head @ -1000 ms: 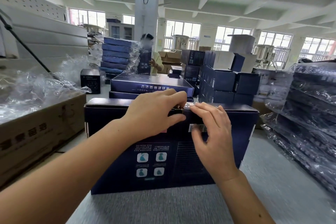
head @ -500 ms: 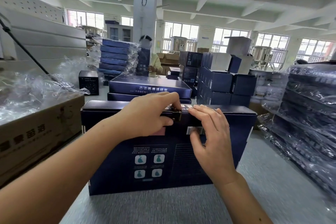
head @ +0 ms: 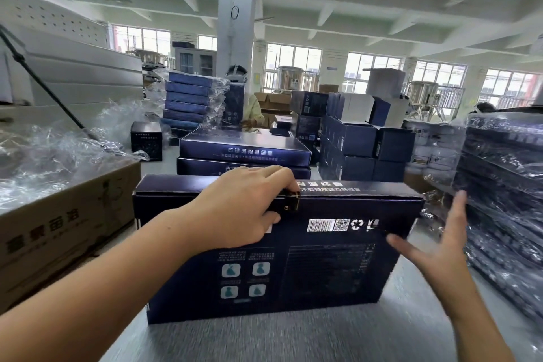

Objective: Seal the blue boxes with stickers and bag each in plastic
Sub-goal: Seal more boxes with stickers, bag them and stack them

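The blue box stands on its long edge at the near middle of the grey worktop. The left hand has its fingers curled over the top edge, clamped on the box at a dark sticker. The right hand hovers just off the right end, fingers spread apart. Bagged boxes are stacked to the right.

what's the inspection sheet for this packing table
surface: grey table top
job's things: dark blue flat cardboard box upright on its long edge; black gold-edged sticker on its top edge
clutter: brown cardboard carton under clear plastic bags left; plastic-wrapped box stack right
hands: left hand grips box top at sticker; right hand open beside box
cables: black wire loop on white pillar
surroundings: blue box stacks, person behind
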